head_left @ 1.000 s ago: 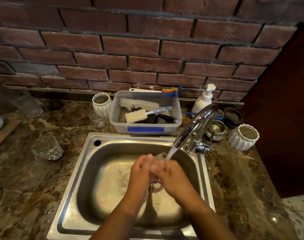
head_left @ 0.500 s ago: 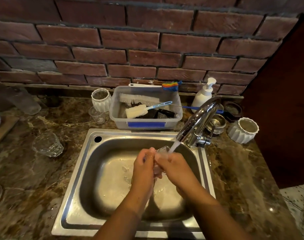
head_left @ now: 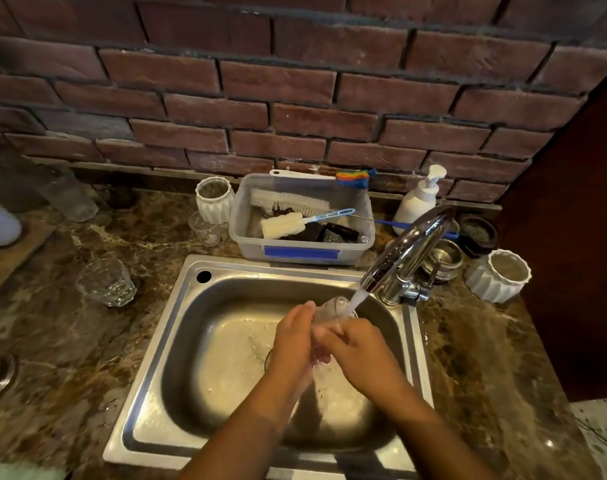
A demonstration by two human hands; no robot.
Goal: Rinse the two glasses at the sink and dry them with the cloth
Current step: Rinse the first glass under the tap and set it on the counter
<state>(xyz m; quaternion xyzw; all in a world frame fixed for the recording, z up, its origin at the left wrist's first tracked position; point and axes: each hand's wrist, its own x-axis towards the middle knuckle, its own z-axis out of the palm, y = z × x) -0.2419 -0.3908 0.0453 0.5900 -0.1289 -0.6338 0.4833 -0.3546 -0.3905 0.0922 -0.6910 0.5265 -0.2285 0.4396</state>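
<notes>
Both hands, left and right, clasped round glass under tap stream, second glass on bench

A brick wall backs the brown marbled bench. Against it stands a clear plastic tub with a strip of blue tape on its front. In the tub lie a white bristle brush and a sponge bottle brush; a rainbow-coloured brush head sits at its back rim. A white fluted pot stands just left of the tub. To its right are a white pump bottle, a steel bowl, a dark round dish and a second fluted pot.
</notes>
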